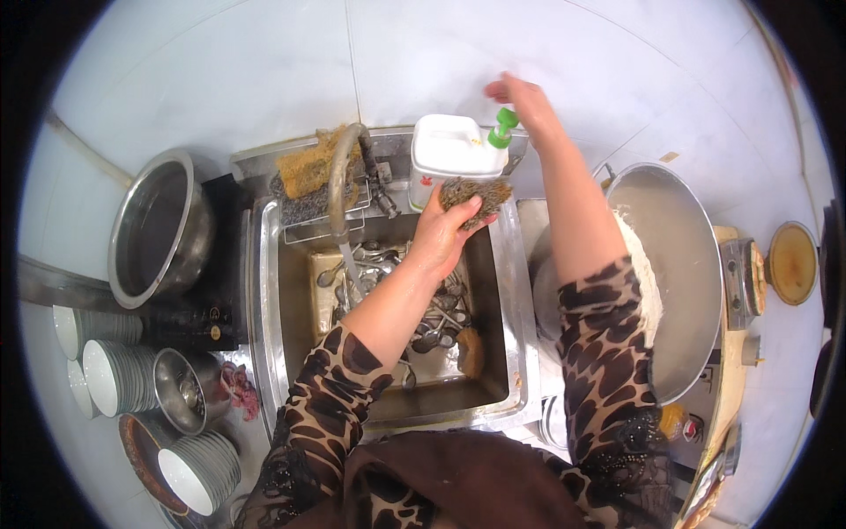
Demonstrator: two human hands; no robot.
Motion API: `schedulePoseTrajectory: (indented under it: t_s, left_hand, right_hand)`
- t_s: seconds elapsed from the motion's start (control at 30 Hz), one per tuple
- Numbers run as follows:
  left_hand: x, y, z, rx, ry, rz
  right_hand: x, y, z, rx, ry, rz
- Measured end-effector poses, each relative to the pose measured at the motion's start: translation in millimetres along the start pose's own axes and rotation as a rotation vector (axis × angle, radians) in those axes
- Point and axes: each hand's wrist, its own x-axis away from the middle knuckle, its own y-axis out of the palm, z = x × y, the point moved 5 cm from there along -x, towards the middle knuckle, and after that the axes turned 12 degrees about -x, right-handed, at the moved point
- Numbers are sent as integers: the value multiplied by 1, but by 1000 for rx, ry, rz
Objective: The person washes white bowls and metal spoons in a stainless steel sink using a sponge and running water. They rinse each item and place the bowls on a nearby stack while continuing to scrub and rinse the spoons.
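Observation:
My left hand point(456, 228) grips a brown scouring pad point(474, 200) over the back right of the sink, close before a white plastic jug point(449, 149). Just above and behind the jug's green pump head point(504, 127) is my right hand point(525, 106), slightly blurred, fingers apart, with nothing seen in it. Water runs from the curved faucet point(340, 178) into the metal sink point(390, 413). Many metal spoons point(433, 336) lie in a heap on its bottom, with a brown sponge point(470, 354) at their right.
A wire rack at the sink's back left holds a yellow sponge point(307, 173). Left stand a large steel bowl point(192, 264), stacked white plates point(115, 377) and a small steel pot point(175, 397). A big metal basin point(687, 264) with a pale cloth-like thing stands at the right.

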Motion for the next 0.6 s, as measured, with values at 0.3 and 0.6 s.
schedulePoseTrajectory:
  t_s: [0.3,0.6]
  left_hand:
    - [-44,20,11,-8,142,493]
    - [-47,12,6,-79,137,467]
  right_hand:
    - [-20,34,25,501,177,-367]
    - [-8,36,19,740,118,-228]
